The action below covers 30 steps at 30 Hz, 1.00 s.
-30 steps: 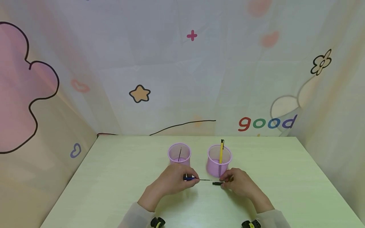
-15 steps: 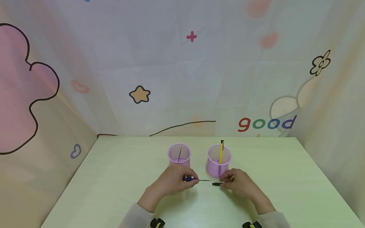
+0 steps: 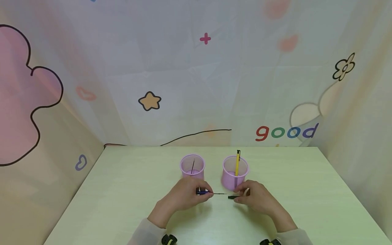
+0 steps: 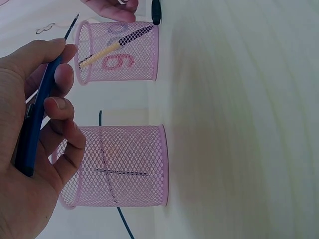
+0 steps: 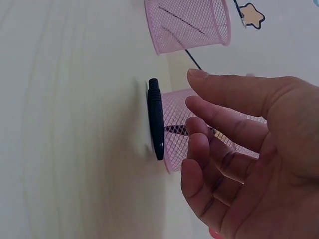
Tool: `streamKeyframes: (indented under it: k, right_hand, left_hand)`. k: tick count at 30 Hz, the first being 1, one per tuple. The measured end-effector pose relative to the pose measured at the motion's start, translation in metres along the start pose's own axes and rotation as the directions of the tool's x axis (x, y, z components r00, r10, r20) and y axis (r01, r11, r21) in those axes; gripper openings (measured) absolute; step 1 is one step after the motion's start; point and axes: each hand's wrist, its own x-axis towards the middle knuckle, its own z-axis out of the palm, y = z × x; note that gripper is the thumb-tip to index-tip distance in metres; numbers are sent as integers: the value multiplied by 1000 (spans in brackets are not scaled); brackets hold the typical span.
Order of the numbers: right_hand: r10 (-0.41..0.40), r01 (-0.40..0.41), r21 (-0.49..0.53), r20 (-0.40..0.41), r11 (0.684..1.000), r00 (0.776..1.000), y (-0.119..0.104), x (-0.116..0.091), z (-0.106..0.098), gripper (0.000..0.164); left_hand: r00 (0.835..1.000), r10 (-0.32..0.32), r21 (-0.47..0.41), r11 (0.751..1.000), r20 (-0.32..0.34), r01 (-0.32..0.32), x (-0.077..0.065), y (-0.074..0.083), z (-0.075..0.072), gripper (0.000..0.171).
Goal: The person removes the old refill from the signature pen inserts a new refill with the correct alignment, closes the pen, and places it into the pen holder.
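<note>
In my left hand (image 3: 185,194) I grip a blue pen barrel (image 4: 37,117), from which a thin refill (image 3: 219,194) sticks out toward the right. My right hand (image 3: 258,199) is beside a short black pen section (image 5: 155,119) with a ribbed end. That section lies on the table in front of the right cup. Seen from the right wrist, my fingers are loosely bent and a gap separates them from the black section. Nothing is in that hand.
Two pink mesh pen cups stand behind my hands. The left cup (image 4: 119,149) contains a thin dark rod (image 3: 193,166). A yellow pen (image 3: 237,163) leans in the right cup (image 3: 228,180). A printed curtain (image 3: 190,85) hangs behind the table (image 3: 137,166).
My right hand has shifted slightly left, its fingers now reaching further along the black pen section. The left hand and its pen barrel have stayed almost still.
</note>
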Motion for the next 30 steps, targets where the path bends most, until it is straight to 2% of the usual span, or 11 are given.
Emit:
streamKeyframes:
  k: [7,17,30]
  right_hand:
    - [-44,44,-2,9,999,999,-9,-2,-1,26]
    - [-148,148,-17,8,989,989,-18,-6,-2,26]
    - [-224,224,31,8,974,974,-24,-4,8,23]
  left_hand:
    - [1000,3,7,1000,2,-3,1,0,0,5]
    - [1000,-2,1,1000,11,2,1,1,0,6]
    - [999,-27,-6,1000,28,27,1,0,1,6]
